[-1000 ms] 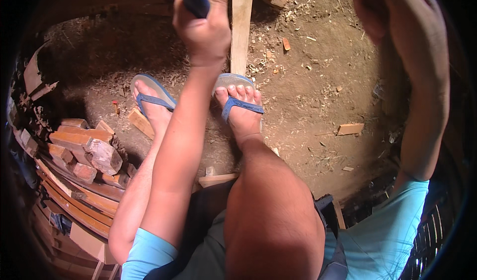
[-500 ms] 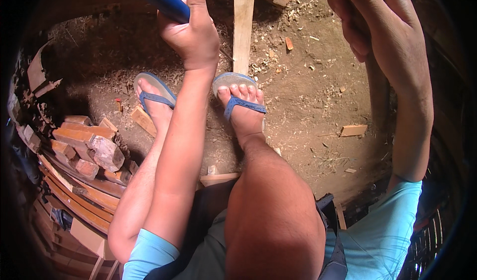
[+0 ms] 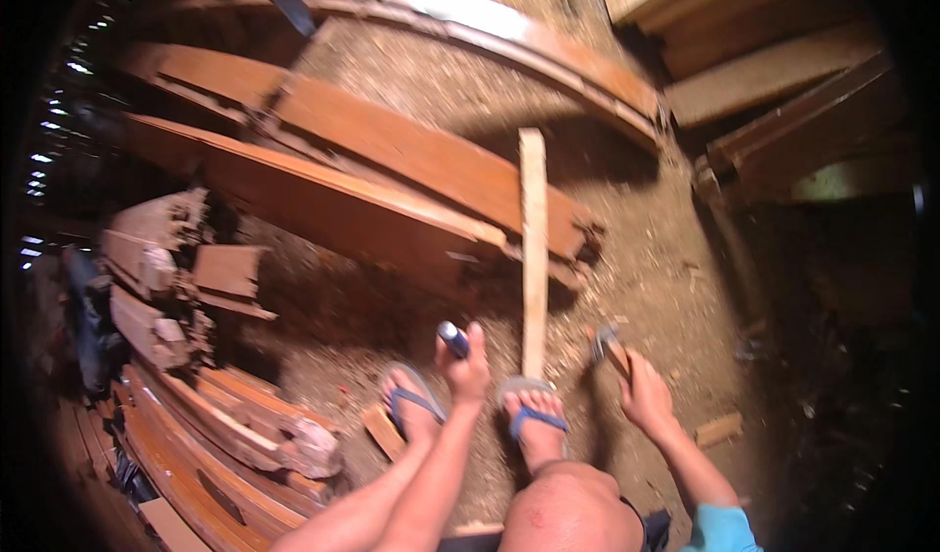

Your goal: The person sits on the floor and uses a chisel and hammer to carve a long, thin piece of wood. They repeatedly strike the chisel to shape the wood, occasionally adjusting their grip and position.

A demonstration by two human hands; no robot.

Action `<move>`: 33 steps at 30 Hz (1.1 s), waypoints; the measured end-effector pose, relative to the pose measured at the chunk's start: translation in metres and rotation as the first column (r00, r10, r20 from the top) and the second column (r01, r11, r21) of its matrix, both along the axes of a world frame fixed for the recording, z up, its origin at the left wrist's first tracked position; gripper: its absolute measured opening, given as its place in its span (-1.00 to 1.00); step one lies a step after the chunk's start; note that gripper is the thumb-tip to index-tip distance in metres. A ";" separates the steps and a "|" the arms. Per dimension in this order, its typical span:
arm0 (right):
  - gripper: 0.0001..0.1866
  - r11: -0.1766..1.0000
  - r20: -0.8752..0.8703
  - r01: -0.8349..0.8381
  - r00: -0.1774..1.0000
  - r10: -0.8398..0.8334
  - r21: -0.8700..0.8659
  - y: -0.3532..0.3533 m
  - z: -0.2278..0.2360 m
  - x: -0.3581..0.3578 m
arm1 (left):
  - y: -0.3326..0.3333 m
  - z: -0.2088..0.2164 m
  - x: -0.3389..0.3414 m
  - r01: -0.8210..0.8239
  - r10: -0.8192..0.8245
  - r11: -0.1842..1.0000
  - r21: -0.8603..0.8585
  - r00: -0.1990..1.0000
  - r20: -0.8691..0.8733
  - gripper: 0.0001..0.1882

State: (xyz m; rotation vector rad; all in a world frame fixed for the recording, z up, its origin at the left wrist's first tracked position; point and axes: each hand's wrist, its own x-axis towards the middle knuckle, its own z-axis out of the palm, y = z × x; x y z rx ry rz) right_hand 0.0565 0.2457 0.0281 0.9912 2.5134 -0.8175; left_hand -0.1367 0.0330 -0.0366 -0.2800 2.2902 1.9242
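Observation:
My left hand (image 3: 468, 374) is closed around a dark blue cylindrical handle (image 3: 452, 337) with a pale round end, its thumb pointing up; whatever extends below the fist is hidden. To the right, my right hand (image 3: 647, 391) grips a hammer (image 3: 617, 358) by its wooden handle, the grey metal head pointing away from me. Between the two hands, a narrow pale strip of wood (image 3: 533, 248) runs away from my sandalled foot (image 3: 537, 417). Its far part crosses over large brown boards.
Long brown boards (image 3: 392, 141) with broken ends lie ahead, and a curved one (image 3: 578, 67) lies beyond. Timber offcuts (image 3: 235, 405) are stacked at left, with thick beams (image 3: 774, 77) at far right. A small wood block (image 3: 719, 430) and shavings lie on the dirt floor.
The view has swung up and outward, bringing the boards ahead into sight. My right hand is now lower and farther in, with the hammer visible in it. My left hand still grips the blue handle.

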 end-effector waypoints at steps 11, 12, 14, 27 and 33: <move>-0.28 0.982 0.207 0.164 0.968 -0.141 -0.098 -0.069 -0.043 0.059 | 0.000 0.068 0.029 -0.035 0.020 0.998 -0.060 0.970 -0.244 -0.77; -0.28 0.974 0.213 0.188 0.964 -0.159 -0.124 -0.072 -0.045 0.067 | 0.001 0.080 0.030 0.000 -0.001 1.000 -0.007 0.983 -0.185 -0.76; -0.30 0.964 0.218 0.218 0.959 -0.182 -0.153 -0.077 -0.049 0.090 | 0.001 0.094 0.031 0.028 -0.032 0.999 -0.019 0.974 -0.224 -0.77; -0.64 0.968 0.324 0.232 0.927 -0.189 -0.100 -0.066 -0.006 0.239 | 0.018 0.089 0.036 0.148 -0.106 0.944 0.294 0.983 -0.152 -0.77; -0.72 0.962 0.314 0.251 0.927 -0.206 -0.109 -0.074 -0.020 0.270 | 0.023 0.089 0.036 0.212 -0.162 0.934 0.286 0.968 -0.190 -0.76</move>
